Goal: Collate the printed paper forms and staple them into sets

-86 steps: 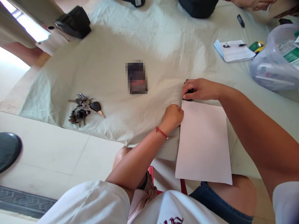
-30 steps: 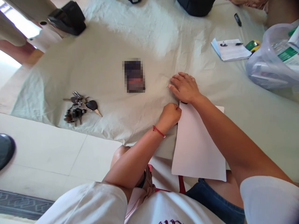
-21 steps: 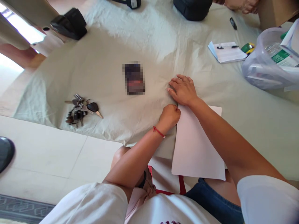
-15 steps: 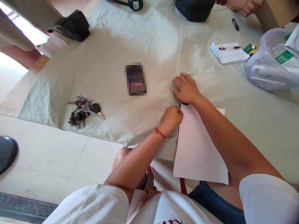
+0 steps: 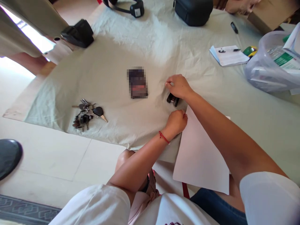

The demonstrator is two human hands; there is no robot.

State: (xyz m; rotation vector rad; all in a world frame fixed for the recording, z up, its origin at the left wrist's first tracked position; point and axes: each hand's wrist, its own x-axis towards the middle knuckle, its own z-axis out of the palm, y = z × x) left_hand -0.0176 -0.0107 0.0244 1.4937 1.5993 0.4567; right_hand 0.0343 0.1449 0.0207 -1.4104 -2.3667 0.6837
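Observation:
My left hand (image 5: pixel 177 122) is closed at the upper left corner of a white paper sheet (image 5: pixel 201 153), its fingers gripping the edge. The paper runs down over the table edge toward my lap. Just beyond it, a small black stapler (image 5: pixel 172 99) lies low over the cloth, one end facing me. My right hand (image 5: pixel 179 87) arches over the stapler with curled fingers around its far part; the palm hides the rest of it. Stapler and paper are apart.
Left of my hands are a blurred-out dark rectangular item (image 5: pixel 137 83) and a bunch of keys (image 5: pixel 90 114). A notepad (image 5: pixel 229 55), marker (image 5: pixel 234 27) and translucent bin (image 5: pixel 264 70) stand right. Farther back are a black case (image 5: pixel 194 12), headset (image 5: pixel 137 8) and another person's hand (image 5: pixel 241 6).
The stapler has moved left, off the paper's top edge, along with my right hand, whose fingers are more curled. My left hand stays closed at the paper's corner.

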